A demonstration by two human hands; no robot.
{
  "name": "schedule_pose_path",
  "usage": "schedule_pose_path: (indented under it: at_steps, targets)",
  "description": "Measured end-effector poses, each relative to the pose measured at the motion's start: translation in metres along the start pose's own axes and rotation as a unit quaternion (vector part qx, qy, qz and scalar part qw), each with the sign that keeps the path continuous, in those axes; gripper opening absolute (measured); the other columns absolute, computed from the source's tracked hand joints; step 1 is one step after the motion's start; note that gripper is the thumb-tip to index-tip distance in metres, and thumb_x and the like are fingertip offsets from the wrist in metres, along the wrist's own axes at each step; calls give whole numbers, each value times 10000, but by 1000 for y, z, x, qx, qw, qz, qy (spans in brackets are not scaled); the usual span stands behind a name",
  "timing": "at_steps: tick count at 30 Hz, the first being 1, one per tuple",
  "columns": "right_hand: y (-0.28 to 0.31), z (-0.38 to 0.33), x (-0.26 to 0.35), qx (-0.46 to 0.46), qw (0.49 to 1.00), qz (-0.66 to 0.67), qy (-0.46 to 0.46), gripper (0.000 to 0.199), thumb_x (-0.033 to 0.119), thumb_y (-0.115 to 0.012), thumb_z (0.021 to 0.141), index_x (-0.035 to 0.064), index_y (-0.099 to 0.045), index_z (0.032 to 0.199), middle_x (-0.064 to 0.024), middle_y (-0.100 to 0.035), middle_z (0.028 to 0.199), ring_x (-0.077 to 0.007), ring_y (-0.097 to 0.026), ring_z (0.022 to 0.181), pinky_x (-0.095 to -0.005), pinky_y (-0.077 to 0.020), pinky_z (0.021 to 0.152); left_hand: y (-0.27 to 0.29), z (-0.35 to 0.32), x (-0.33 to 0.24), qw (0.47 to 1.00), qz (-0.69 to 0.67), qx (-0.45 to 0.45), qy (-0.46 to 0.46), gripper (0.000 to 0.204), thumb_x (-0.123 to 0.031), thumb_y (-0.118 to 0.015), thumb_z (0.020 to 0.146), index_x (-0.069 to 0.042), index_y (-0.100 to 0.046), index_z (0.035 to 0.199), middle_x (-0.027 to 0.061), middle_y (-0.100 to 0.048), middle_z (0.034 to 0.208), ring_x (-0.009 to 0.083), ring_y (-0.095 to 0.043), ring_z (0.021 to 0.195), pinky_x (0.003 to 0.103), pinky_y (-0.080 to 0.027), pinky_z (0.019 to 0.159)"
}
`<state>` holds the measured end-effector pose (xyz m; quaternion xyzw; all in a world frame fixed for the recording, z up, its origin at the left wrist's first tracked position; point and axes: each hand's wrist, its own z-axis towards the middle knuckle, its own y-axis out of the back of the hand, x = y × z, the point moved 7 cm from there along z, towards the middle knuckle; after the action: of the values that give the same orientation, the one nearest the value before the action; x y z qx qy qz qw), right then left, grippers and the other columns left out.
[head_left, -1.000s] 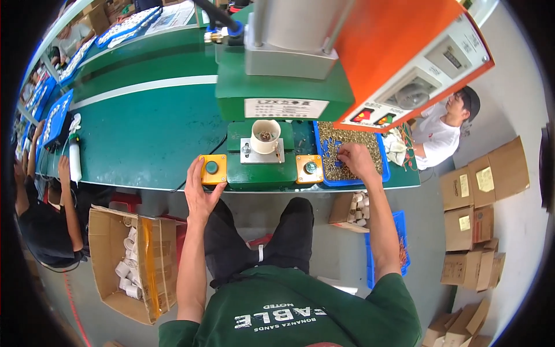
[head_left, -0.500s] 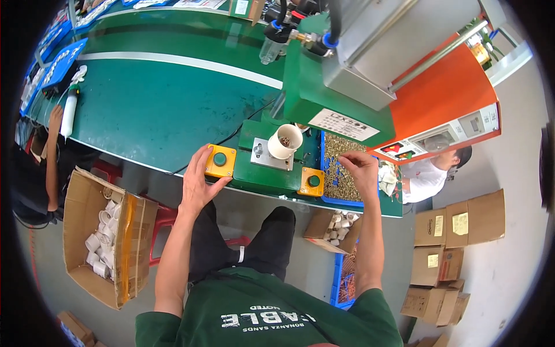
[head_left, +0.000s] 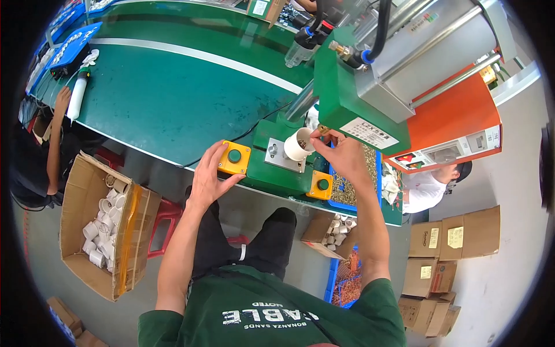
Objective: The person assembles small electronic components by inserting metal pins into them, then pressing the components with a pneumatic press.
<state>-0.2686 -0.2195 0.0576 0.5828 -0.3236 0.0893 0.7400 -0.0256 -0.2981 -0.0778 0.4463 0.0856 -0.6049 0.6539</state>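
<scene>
Pinching a small brass piece (head_left: 324,130) between thumb and fingertips, the right hand (head_left: 341,153) is bringing it over the mouth of the white fitting (head_left: 298,144) seated on the press fixture just to its left. Spread flat, the left hand (head_left: 209,176) is resting beside the yellow button box (head_left: 234,157), not pressing it. Loading looks nearly done; seating the piece and pressing appear left.

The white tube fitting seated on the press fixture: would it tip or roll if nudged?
The white tube fitting looks like light, stiff plastic. It leans in its fixture, so a nudge might tip it. Being round, it would likely roll once loose.
</scene>
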Motion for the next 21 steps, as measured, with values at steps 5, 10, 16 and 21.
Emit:
schedule_pose_path:
  at_steps: [5,10,16,21]
  targets:
    - [-5,2,-8,10,999,37,-32,186,179,-729,776,63,-694,917,40,-587,781,-43,-428,670,-219,-371,603,0,0,2,1000,-9,6,9,742,-306,-796,683,-30,-448,1278,169,-477,1293,344,-518,1129,410,-461,926]
    - [-6,5,1,18,999,23,-33,199,199,-726,777,64,-689,918,21,-591,785,-50,-450,686,-223,-386,624,3,-1,4,1000,-5,9,13,735,-316,-794,687,-23,-458,1272,166,-475,1293,337,-512,1139,408,-457,935]
    - [1,9,11,69,997,-21,-25,240,262,-717,774,58,-671,892,-15,-623,781,-67,-495,707,-235,-418,667,-3,2,-3,1000,-12,3,4,685,-309,-794,687,-40,-492,1240,165,-471,1288,339,-527,1118,404,-468,922]
    - [18,-4,0,2,999,39,3,149,158,-712,779,41,-667,860,-6,-646,785,-97,-541,684,-249,-429,651,-9,0,2,1000,-18,3,-23,590,-290,-795,682,-69,-546,1169,179,-452,1293,361,-549,1082,412,-493,886]
